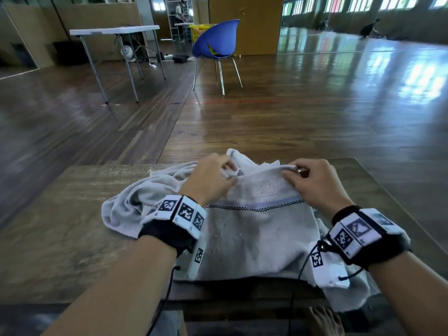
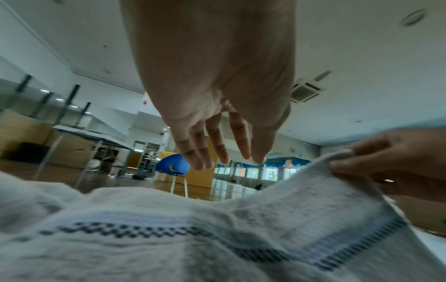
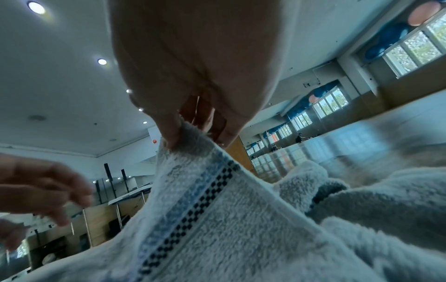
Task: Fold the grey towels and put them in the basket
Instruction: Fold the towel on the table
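A grey towel (image 1: 257,229) lies spread on the wooden bench (image 1: 60,238), its near edge hanging just over the bench's front; a checked dark band with a pale blue stripe runs across it. The right hand (image 1: 315,183) pinches the towel's far edge between thumb and fingers and lifts it off the cloth below, so the edge rises to a peak; the right wrist view shows thumb and fingertips (image 3: 172,137) closed on the hem. The left hand (image 1: 211,178) hovers over the towel's far left part; in the left wrist view its fingers (image 2: 217,145) are straight and slightly spread, holding nothing, clear of the cloth beneath; the head view is less clear, since its fingertips there sit close against a fold. More grey towel (image 1: 126,207) lies bunched to the left, under and beyond the left wrist, and another crumpled part (image 1: 244,158) shows behind the hands; whether these are separate towels cannot be told. Both wrists wear black bands with marker tags. Across the wood floor (image 1: 291,117) stand a blue chair (image 1: 215,42) and a white folding table (image 1: 114,30); a yellow basket (image 1: 197,31) shows behind the chair, well apart from the bench.
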The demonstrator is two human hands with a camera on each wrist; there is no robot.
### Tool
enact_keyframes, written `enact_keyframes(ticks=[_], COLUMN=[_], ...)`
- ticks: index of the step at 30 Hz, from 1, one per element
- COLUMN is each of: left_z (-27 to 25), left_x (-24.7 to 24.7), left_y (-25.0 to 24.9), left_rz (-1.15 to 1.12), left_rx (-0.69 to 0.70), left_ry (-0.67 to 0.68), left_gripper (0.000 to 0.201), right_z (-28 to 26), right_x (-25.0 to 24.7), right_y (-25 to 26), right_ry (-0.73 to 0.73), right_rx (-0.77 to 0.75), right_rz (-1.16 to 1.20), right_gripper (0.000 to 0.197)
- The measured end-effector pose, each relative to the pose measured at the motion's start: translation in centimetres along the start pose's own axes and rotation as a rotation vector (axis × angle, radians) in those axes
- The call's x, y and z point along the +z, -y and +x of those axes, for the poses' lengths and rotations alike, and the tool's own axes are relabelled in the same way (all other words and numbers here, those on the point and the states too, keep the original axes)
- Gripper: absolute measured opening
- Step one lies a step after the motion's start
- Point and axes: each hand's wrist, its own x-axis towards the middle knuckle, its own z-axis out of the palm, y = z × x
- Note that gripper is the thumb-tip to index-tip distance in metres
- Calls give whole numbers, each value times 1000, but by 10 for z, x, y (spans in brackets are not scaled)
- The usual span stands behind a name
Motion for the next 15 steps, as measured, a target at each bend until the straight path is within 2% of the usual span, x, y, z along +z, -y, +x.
enact_keyframes(ticks=[3,6,8,10,12,15], left_z=[-4,-7,-7,-4,-1,4], left_x=[19,29,32,35,36,37], left_y=[-25,-38,-41,-42,-41,-39], left_rz=[-76,-156,-201,-147,-79,-41], left_rx=[93,111,106,91,50,19], left_ry=[78,119,132,129,118,138], left_gripper=[25,40,34,16,15,15], right_z=[-8,-13,-15,-17,-17,-9], right_x=[1,-1,0,0,-1,0], right_y=[8,14,14,13,12,6], right_ry=[57,133,184,224,248,177], right_rx=[-4,-25,-39,-41,0,179], right_rz=[98,189,219,270,348,392], right_gripper=[8,5,4,5,15,47])
